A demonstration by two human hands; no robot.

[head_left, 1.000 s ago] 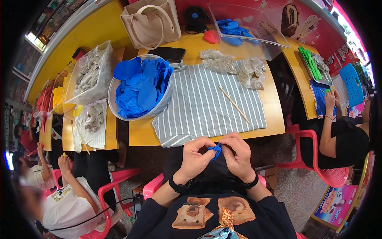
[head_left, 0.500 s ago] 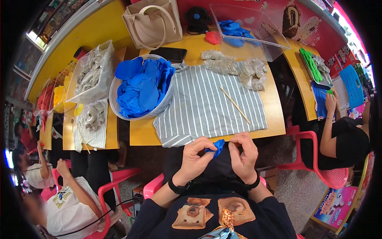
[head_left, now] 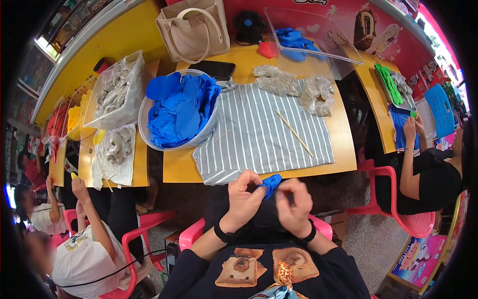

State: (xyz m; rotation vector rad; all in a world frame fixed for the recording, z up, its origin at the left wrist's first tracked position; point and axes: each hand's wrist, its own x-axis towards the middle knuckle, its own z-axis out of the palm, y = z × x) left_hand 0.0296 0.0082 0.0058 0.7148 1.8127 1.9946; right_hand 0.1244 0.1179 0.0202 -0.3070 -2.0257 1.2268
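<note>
My left hand (head_left: 244, 198) is closed, thumb and fingertips pinching a small crumpled blue fabric piece (head_left: 271, 185) above my lap. Just right of the piece is my right hand (head_left: 294, 207), its bent fingers smeared by motion, so whether they grip anything does not show. Beyond both hands a grey-and-white striped cloth (head_left: 249, 144) covers much of the table (head_left: 338, 172), with a thin wooden stick (head_left: 295, 133) lying across it. On the cloth's left, a round clear tub (head_left: 146, 130) is heaped with flat blue fabric pieces (head_left: 181, 107).
Clear bags of greyish filling (head_left: 316, 94) lie at the cloth's far right. Behind stand a beige tote bag (head_left: 196, 32), a black phone (head_left: 213, 70), a small black fan (head_left: 249, 27) and a clear plastic box (head_left: 318, 60). People work at tables on both sides.
My right hand has shifted left, closer to the blue fabric piece, and is now blurred. More of the blue piece shows above my left fingertips. The person at left has raised a hand holding something yellow.
</note>
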